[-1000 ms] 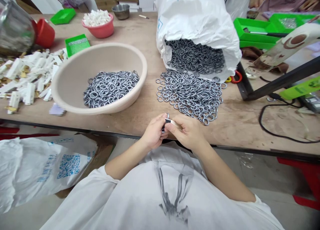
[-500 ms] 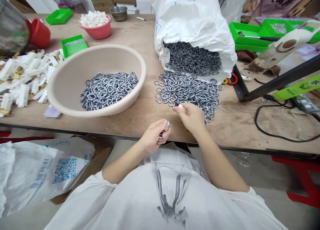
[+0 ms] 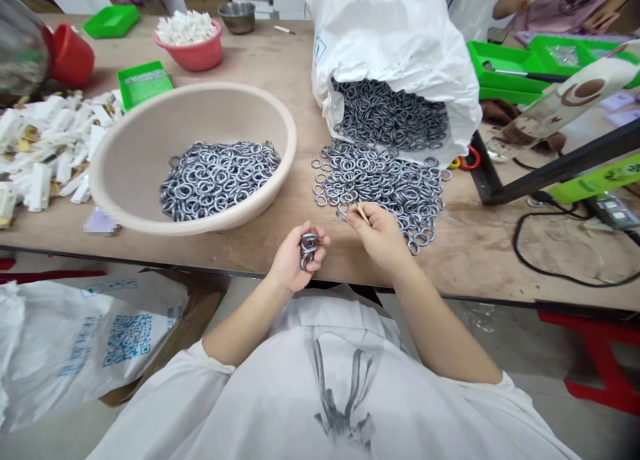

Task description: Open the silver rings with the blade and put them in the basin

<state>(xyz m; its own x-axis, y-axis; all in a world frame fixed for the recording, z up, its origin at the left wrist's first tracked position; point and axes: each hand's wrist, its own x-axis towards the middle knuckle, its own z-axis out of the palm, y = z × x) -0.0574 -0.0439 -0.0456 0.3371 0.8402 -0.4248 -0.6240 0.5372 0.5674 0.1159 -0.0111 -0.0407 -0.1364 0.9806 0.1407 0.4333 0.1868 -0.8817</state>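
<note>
In the cup of my left hand (image 3: 289, 260) lie several grey metal rings (image 3: 309, 248), with my fingers curled round them, just above the table's front edge. My right hand (image 3: 384, 239) pinches a thin pale stick (image 3: 363, 213) between thumb and fingers; its far end is hard to make out. One loose ring (image 3: 341, 215) lies right by those fingertips. Behind the right hand spreads a pile of rings (image 3: 380, 177), spilling from the mouth of a white sack (image 3: 395, 47). To the left stands a beige basin (image 3: 125, 160) holding a heap of the same rings (image 3: 220, 180).
White plastic pieces (image 3: 60, 140) cover the table's left side, near a green tray (image 3: 145, 83) and a red bowl (image 3: 197, 57). At right are a black metal bar (image 3: 565, 163), a black cable (image 3: 517, 247) and green trays (image 3: 510, 60). A person's hands show at the far right.
My left hand has shifted slightly left and its palm has turned up, so the rings in it now show. My right hand has stayed at the pile's near edge.
</note>
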